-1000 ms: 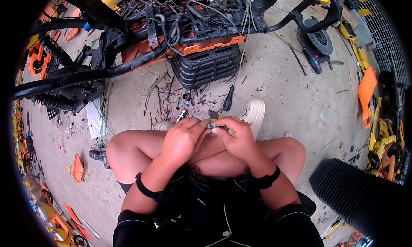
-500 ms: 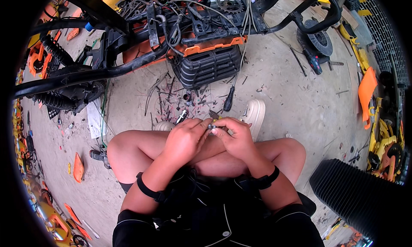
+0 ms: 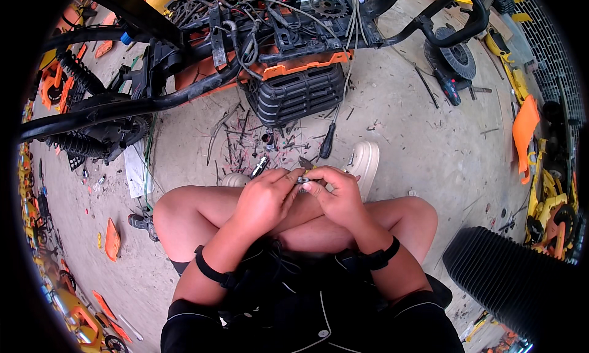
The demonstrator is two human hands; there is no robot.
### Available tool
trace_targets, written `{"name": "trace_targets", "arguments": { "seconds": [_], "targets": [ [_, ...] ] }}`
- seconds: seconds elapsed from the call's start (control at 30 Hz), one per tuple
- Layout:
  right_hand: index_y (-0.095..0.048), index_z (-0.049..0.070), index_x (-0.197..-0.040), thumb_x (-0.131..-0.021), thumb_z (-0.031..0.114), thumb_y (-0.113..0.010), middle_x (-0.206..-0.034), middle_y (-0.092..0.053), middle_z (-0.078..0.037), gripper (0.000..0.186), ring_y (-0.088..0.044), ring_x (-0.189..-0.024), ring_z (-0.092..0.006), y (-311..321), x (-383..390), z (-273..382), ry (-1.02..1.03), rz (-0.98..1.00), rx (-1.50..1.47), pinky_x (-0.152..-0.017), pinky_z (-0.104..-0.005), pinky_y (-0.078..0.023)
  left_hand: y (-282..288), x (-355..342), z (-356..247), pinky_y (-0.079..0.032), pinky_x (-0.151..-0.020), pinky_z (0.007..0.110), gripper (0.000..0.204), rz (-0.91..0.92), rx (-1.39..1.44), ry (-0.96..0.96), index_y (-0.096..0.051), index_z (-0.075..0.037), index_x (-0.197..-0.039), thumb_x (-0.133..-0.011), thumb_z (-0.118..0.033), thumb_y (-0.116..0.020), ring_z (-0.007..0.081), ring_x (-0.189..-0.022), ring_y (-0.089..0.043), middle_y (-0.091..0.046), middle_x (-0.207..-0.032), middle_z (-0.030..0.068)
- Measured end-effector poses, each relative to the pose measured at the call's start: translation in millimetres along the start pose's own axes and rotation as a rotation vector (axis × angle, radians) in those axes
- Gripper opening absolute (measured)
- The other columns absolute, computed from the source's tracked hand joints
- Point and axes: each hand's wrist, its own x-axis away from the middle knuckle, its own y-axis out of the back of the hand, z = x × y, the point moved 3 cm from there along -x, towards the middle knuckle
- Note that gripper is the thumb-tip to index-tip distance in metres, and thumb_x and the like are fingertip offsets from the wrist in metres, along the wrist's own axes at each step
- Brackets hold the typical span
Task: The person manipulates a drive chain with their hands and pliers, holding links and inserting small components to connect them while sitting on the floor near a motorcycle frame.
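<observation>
My left hand point(image 3: 269, 198) and my right hand point(image 3: 337, 196) meet over my crossed legs. Between their fingertips is a small silvery metal piece point(image 3: 301, 180), pinched from both sides; fingers cover most of it, so its kind does not show. Just beyond my fingers, pliers point(image 3: 305, 162) lie partly hidden by my hands. A silver and black tool point(image 3: 260, 166) rests on the floor past my left hand. Farther off lies a screwdriver with a black handle point(image 3: 327, 142), beside a short metal cylinder point(image 3: 268, 140) to its left.
A black tubular vehicle frame point(image 3: 110, 111) spans the far side, loaded with cables and metal parts, above a black slatted box point(image 3: 300, 95). Screws and wire scraps litter the concrete. A drill point(image 3: 451, 90) lies far right; a black ribbed column point(image 3: 503, 279) stands near right. Orange panels point(image 3: 525, 135) lie about.
Almost nothing differs. My fingers have shifted very slightly around the small metal piece, which stays between both hands.
</observation>
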Motion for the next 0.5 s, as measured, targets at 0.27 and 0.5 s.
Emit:
{"name": "trace_targets", "arguments": {
  "seconds": [0.27, 0.5],
  "targets": [
    [-0.068, -0.001, -0.1, -0.091, 0.002, -0.07, -0.094, -0.072, -0.009, 0.01, -0.067, -0.085, -0.016, 4.1, -0.8, 9.0, 0.061, -0.012, -0.039, -0.079, -0.0299, -0.053, 5.6, -1.6, -9.5, -0.052, -0.071, 0.042, 0.034, 0.014, 0.116, 0.03, -0.066, 0.0, -0.123, -0.09, -0.007, -0.067, 0.0363, -0.078, -0.064, -0.065, -0.087, 0.0172],
    [-0.066, -0.001, -0.097, -0.095, 0.007, -0.067, -0.092, -0.071, -0.008, 0.008, -0.066, -0.086, -0.0144, 10.0, 2.1, 17.2, 0.035, 0.031, -0.08, -0.079, -0.0294, -0.053, 2.5, 1.4, -11.0, -0.053, -0.073, 0.039, 0.033, 0.051, 0.283, 0.063, -0.062, 0.004, -0.126, -0.095, -0.006, -0.064, 0.0342, -0.081, -0.065, -0.066, -0.09, 0.0194]
  ]
}}
